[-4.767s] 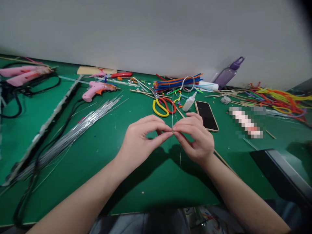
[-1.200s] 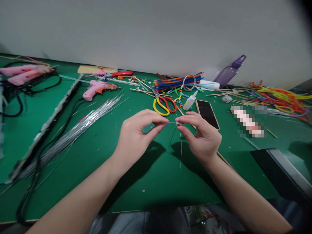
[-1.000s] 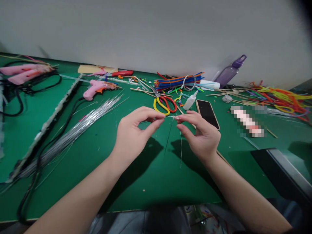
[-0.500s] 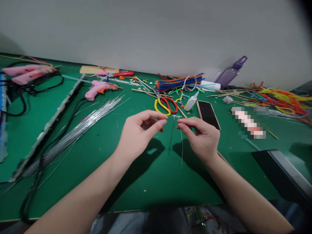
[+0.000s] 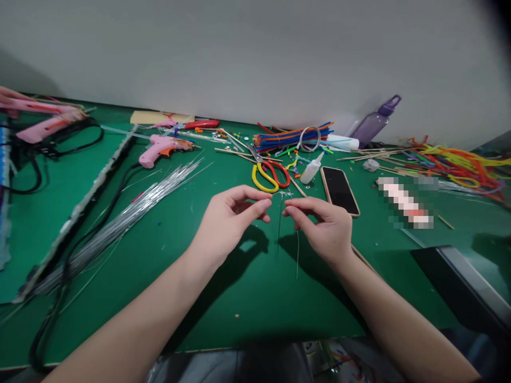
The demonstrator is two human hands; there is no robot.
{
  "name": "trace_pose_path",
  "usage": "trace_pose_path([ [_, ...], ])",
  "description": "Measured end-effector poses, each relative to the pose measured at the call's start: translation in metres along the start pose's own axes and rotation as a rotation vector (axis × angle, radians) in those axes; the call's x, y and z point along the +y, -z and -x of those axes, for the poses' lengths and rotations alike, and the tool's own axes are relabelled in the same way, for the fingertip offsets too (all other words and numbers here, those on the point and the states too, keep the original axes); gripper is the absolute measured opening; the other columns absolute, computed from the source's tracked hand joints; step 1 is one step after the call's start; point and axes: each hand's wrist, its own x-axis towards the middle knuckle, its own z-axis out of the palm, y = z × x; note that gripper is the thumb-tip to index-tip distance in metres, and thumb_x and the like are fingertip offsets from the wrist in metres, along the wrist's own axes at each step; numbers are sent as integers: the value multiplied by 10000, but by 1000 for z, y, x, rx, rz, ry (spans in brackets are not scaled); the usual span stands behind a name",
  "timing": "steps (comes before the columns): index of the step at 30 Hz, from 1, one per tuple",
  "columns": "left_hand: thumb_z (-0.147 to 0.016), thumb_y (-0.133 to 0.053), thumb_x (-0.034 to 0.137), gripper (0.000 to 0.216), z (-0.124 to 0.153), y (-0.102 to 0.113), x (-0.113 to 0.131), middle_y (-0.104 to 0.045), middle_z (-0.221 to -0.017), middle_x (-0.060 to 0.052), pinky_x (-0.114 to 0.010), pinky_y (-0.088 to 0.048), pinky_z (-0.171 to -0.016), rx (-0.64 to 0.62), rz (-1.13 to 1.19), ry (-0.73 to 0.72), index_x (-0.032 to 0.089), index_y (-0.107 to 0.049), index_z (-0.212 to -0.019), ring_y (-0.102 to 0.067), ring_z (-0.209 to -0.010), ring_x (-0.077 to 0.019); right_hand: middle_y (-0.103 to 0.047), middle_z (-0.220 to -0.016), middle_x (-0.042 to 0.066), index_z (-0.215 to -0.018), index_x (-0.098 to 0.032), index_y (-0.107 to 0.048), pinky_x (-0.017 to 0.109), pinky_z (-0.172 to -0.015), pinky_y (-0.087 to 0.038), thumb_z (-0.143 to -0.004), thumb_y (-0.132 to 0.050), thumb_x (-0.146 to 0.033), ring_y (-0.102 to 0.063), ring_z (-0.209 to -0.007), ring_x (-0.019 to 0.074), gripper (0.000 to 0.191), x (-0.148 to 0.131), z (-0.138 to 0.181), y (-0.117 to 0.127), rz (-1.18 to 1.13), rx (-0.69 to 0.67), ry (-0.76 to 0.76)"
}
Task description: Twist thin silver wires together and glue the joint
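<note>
Above the middle of the green table, my left hand (image 5: 233,221) pinches the end of a thin silvery wire (image 5: 297,258) between thumb and forefinger. The wire piece is bent, with thin strands crossing just beyond the fingertips and one length hanging down below my right hand (image 5: 323,226). Thumb and forefinger of that hand are also closed on a strand, though the tip is too fine to see well. Just beyond both hands lie scissors (image 5: 265,178) with one yellow and one red handle. A small white glue bottle (image 5: 311,169) and a phone (image 5: 340,190) are close to the right hand.
To the left are a bundle of wires (image 5: 139,210), a pink glue gun (image 5: 154,151) with its black cord, and more glue guns (image 5: 50,126), one touched by another person's hand. Behind lie pipe cleaners (image 5: 293,138) and a purple bottle (image 5: 375,125); a dark box (image 5: 459,287) stands right.
My right hand has shifted slightly left, its fingertips nearer the hanging strand. My left hand barely moves. At the far left, another person's hand has come onto a pink glue gun and shifted it.
</note>
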Motion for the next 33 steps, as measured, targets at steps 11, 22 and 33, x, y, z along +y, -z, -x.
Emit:
trace_pose_path([
  [11, -771, -707, 263, 126, 0, 3, 4, -687, -754, -23, -224, -497, -561, 56, -86, -86, 163, -683, -845, -629, -592, -112, -688, -902, 56, -1058, -211, -627, 288, -601, -488, -934, -417, -415, -607, -667, 140, 318, 51, -33, 44, 142, 380, -158],
  [22, -779, -705, 280, 146, -2, 5, 3, -678, -763, -26, -258, -536, -711, 44, -14, -109, 160, -670, -854, -659, -694, -128, -521, -1305, 259, -1386, -78, -352, 512, -921, -426, -686, -484, -782, -503, -1189, 426, 1001, 116, -33, 84, 863, -104, -815],
  [33, -789, -688, 290, 151, -1, 6, 5, -689, -767, -30, -270, -534, -700, 35, -64, -122, 158, -655, -855, -666, -687, -136, -497, -1299, 286, -1376, -36, -290, 491, -959, -422, -590, -715, -554, -511, -1189, 413, 1033, 121, -33, 82, 848, -106, -748],
])
